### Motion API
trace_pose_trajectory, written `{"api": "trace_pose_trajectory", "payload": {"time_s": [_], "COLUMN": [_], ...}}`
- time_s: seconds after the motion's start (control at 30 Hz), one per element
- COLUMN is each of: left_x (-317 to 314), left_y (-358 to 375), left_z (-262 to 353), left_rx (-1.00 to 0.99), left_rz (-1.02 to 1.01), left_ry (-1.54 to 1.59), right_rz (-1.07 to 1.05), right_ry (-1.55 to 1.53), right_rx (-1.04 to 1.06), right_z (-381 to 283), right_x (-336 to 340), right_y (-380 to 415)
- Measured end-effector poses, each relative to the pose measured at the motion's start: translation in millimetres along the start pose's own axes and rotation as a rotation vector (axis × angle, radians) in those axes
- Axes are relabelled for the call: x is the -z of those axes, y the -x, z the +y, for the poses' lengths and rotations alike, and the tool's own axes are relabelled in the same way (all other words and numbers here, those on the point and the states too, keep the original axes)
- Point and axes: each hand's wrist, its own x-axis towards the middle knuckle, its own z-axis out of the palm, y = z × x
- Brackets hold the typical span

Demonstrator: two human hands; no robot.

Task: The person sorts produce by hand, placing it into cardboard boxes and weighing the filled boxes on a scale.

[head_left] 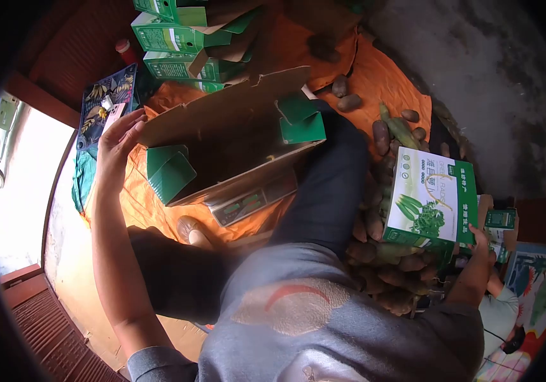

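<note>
My left hand (119, 137) is at the left end of an open cardboard box (222, 184), its fingers closed on the edge of the raised lid. The box has green corner flaps and a brown inside. It rests on a digital scale (240, 207) in front of me. Off to the right, my right hand (478, 242) grips the lower right edge of a closed green and white radish box (416, 194). That box is tilted above a heap of long radishes (375, 223), partly hiding them.
Green cartons (177, 38) are stacked at the back left, near a patterned tray (104, 102). An orange cloth (381, 76) lies under loose radishes. Another person's pale sleeve (501, 312) shows at the lower right. More boxes (501, 219) stand at the right.
</note>
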Motion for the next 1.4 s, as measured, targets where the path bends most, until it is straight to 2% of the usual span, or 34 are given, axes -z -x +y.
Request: {"api": "trace_pose_trajectory", "payload": {"time_s": [0.07,0.17,0.27,0.3,0.37,0.4,0.47,0.53,0.6,0.67,0.73,0.8,0.83,0.93,1.27,1.4], "left_x": [-1,-5,-3,-1,-2,-2,-6,-8,-12,-15,-19,-24,-27,-34,-36,-37], "left_y": [-2,-5,-9,-13,-11,-10,-8,-14,-16,-9,-19,-19,-15,-16,-19,-19], "left_z": [3,16,28,23,25,25,29,26,28,29,35,30,40,48,49,51], "left_rx": [-0.006,-0.042,-0.036,-0.046,-0.045,-0.058,-0.084,-0.107,-0.14,-0.217,-0.165,-0.362,-0.267,-0.215,-0.253,-0.251], "left_rz": [-0.013,-0.008,0.014,0.024,0.043,0.036,0.059,0.043,0.048,0.07,0.074,0.107,0.068,0.054,0.047,0.055], "left_ry": [-0.012,0.011,0.035,0.032,-0.034,-0.08,-0.119,-0.126,-0.159,-0.213,-0.352,-0.498,-0.573,-0.584,-0.753,-0.811], "right_rz": [-0.005,-0.205,-0.097,-0.014,0.201,0.312,0.477,0.553,0.579,0.477,0.482,0.422,0.405,0.29,0.209,0.252], "right_ry": [0.027,-0.096,-0.096,0.01,0.299,0.447,0.598,0.61,0.688,0.636,0.646,0.554,0.533,0.426,0.3,0.301], "right_rx": [-0.006,0.204,0.565,0.644,0.766,0.815,0.793,0.827,0.918,1.014,1.037,1.164,1.153,1.163,1.05,1.011], "right_z": [-23,-32,-42,-50,-82,-101,-146,-184,-221,-259,-301,-323,-334,-365,-448,-465], "right_x": [-15,-25,-29,-24,-28,-27,-51,-69,-86,-109,-141,-169,-184,-238,-414,-465], "right_y": [48,52,4,-24,-13,-3,86,116,122,121,110,99,102,110,138,208]}}
